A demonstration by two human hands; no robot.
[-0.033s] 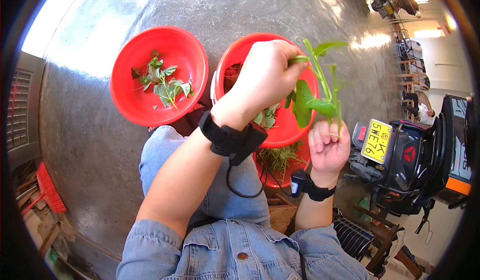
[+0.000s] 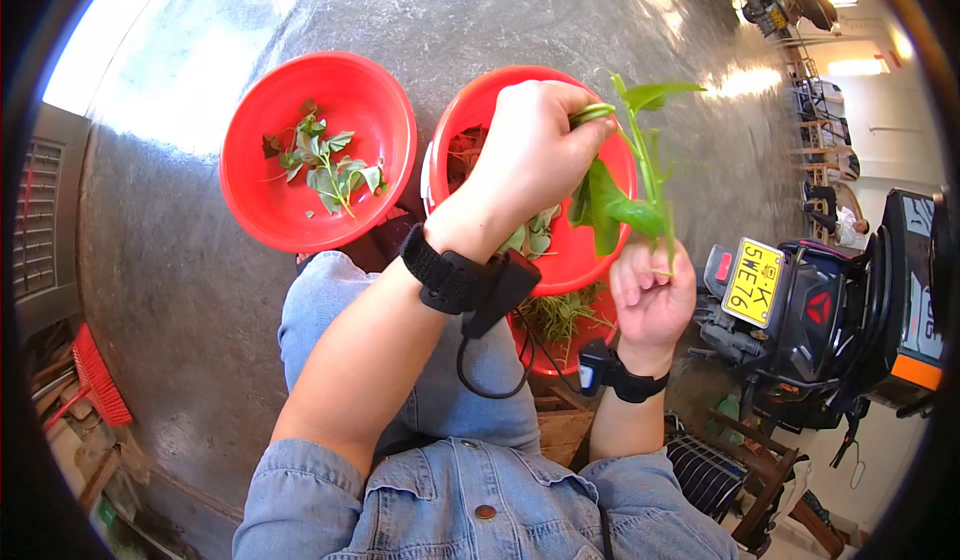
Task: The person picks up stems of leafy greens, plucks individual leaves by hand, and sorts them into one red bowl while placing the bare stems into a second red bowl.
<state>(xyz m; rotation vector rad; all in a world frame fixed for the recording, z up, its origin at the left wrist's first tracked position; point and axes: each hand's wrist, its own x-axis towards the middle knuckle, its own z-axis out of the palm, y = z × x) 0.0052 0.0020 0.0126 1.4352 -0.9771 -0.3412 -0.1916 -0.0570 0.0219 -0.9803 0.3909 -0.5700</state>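
Note:
My left hand point(image 2: 535, 155) reaches across the middle red basin point(image 2: 480, 90), its thumb and fingers closed on green stems. From that grip a leafy green stem point(image 2: 645, 165) stands out to the right, with a broad leaf point(image 2: 605, 210) hanging under it. My right hand point(image 2: 655, 295) is lower and to the right, fingers curled and pinching the stem's lower end. Inside the middle basin, cut-off leaves and reddish bits show partly behind my left hand and wrist. More thin green stems point(image 2: 560, 320) lie in a lower red container point(image 2: 545, 365), largely hidden beneath the basin.
To the left, another red basin point(image 2: 245, 175) holds several wilted leafy sprigs point(image 2: 335, 170). A parked motorbike point(image 2: 820, 300) stands at the right. A red broom point(image 2: 98, 375) leans at the far left. A cable point(image 2: 475, 388) hangs from the black strap on my left wrist.
The leafy stem has shifted and tilted slightly between my hands. My right hand has moved a little to the left. Both hands keep their grip.

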